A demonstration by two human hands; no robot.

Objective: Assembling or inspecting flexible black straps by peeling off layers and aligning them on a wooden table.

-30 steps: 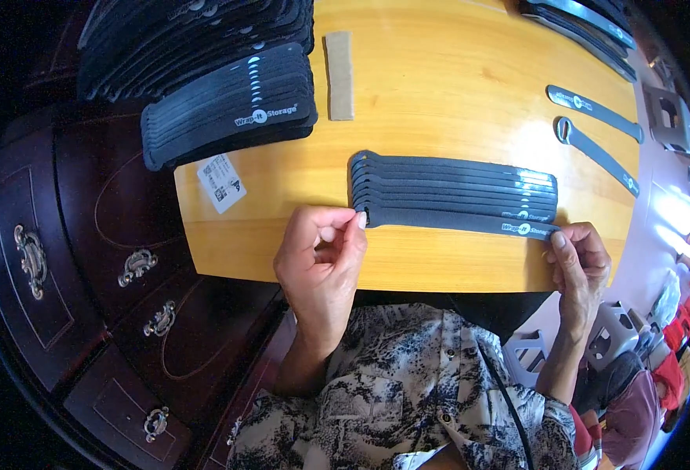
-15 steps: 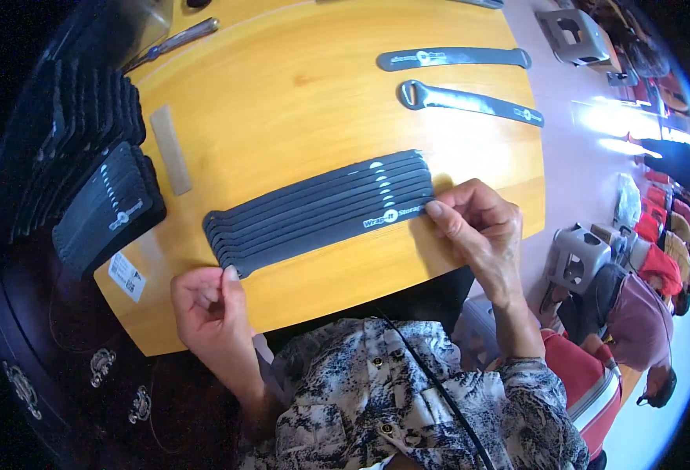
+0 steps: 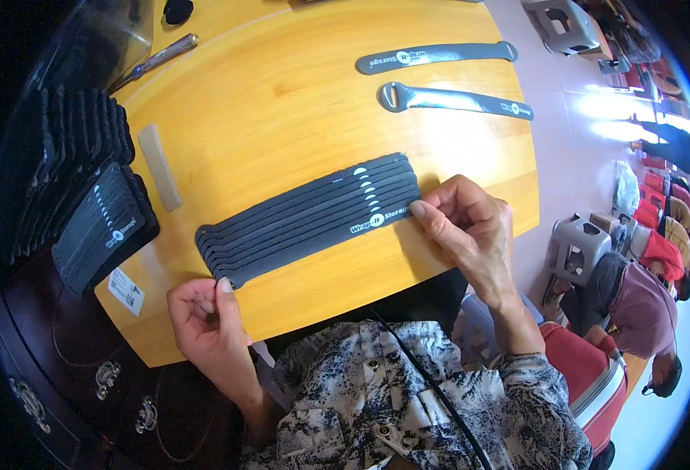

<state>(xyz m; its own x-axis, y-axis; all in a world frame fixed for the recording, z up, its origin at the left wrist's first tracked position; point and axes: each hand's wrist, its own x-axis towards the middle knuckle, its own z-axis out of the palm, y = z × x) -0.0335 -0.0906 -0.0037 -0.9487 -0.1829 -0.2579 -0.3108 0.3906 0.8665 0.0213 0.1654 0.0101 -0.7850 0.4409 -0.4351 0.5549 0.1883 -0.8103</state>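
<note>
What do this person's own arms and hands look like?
The left hand and right hand are human, with no gloves visible. The right forearm is bare up to the sleeve of a black-and-white mottled, buttoned shirt. A thin black cord crosses its front.

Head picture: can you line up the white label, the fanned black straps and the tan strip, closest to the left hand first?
1. Fanned black straps: the left hand is touching their left end.
2. White label: just left of that hand.
3. Tan strip: farther up, left of the straps.
</note>
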